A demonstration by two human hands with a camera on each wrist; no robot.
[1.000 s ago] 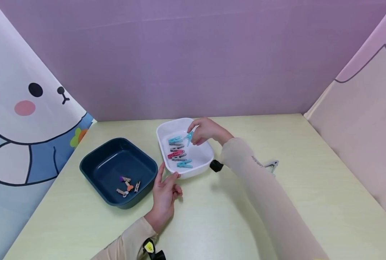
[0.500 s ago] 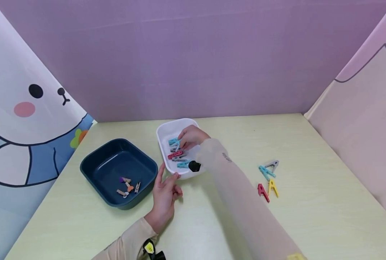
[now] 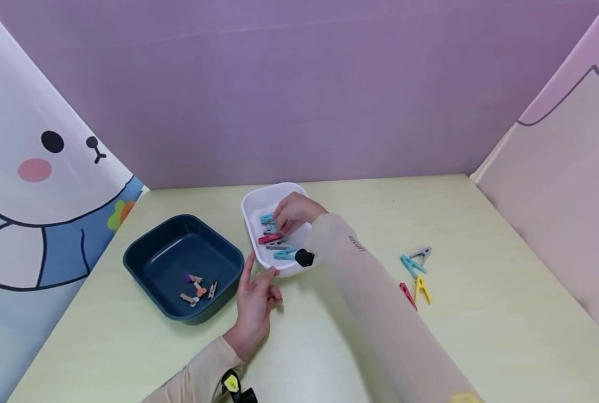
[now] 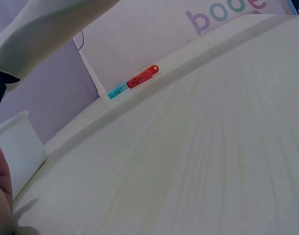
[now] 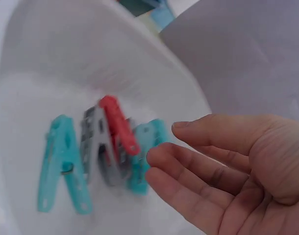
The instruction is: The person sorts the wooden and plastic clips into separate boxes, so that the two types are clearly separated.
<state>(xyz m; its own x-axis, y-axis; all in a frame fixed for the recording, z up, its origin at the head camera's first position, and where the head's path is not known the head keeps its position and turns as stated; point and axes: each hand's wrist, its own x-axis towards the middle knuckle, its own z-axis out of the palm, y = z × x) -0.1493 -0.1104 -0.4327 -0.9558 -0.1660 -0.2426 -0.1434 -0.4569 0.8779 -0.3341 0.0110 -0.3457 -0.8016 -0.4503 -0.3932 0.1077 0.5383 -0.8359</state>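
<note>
In the white bin (image 3: 307,266) lies a row of teal, grey and red plastic clothespins. My right hand (image 3: 296,212) is over its far part, thumb and fingers slightly parted with nothing gripped. Just beyond the fingertips in the right wrist view are a teal clothespin (image 5: 142,159) and a red clothespin (image 5: 119,125); a teal one (image 5: 63,164) lies apart at left. My left hand (image 3: 254,308) touches the bin's near side with extended fingers. Only part of that hand shows in the left wrist view.
Left of the white bin stands a dark blue bin (image 3: 143,274) holding several small wooden clips (image 3: 199,288). Grey (image 3: 421,255), teal (image 3: 413,265), yellow (image 3: 422,289) and red (image 3: 408,296) clothespins lie on the table at right. A purple wall (image 3: 304,95) rises behind.
My right hand has moved left and down in the white bin and let go of a teal clothespin beside the others. The left hand has stayed on the bin.
</note>
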